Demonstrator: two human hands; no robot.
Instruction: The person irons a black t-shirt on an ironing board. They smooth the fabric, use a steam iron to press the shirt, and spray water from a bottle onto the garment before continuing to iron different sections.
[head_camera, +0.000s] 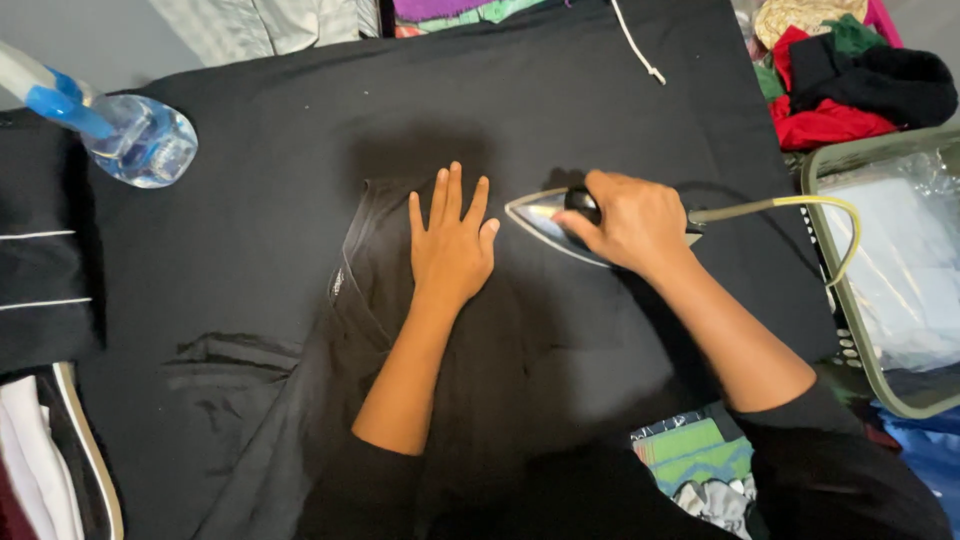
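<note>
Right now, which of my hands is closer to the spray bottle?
Left. Your left hand lies flat on the black garment, right of the spray bottle in view. Your right hand, gripping the iron, sits farther right still.

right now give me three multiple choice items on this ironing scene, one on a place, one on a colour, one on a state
1. Where is the spray bottle?
A. far left of the board
B. in the basket
C. under the iron

2. What colour is the garment being pressed?
A. white
B. black
C. red

3. How is the left hand?
A. clenched in a fist
B. gripping the cord
C. flat, fingers spread

Answers:
1 A, it lies at the left edge.
2 B, black cloth lies on the black surface.
3 C, the palm lies flat on the cloth while the right hand grips the iron.
</note>
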